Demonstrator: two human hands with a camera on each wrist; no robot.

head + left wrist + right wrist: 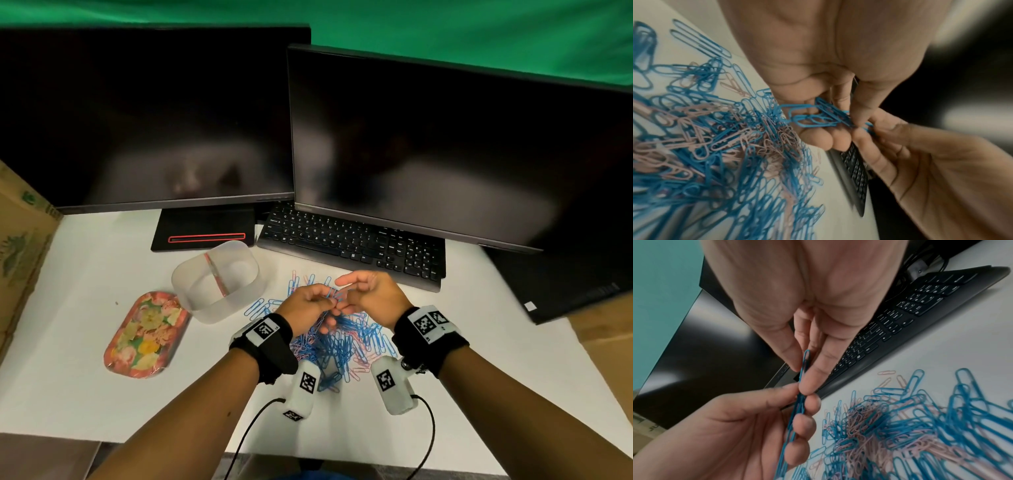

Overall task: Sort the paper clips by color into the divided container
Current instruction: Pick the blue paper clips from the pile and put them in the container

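Note:
A heap of blue and pink paper clips [342, 339] lies on the white table, also filling the left wrist view [719, 146] and the right wrist view [910, 426]. My left hand [308, 308] holds a bunch of blue clips [818, 116] in its curled fingers above the heap. My right hand [363, 294] pinches one blue clip [805, 363] between thumb and finger, right against the left hand's bunch [793, 418]. The translucent divided container [219, 281] with a pink divider stands to the left of the heap; both halves look empty.
A floral tray [147, 335] lies left of the container. A black keyboard [352, 243] sits just behind the heap, with two dark monitors [445, 147] behind it. A cardboard box [20, 240] stands at the far left.

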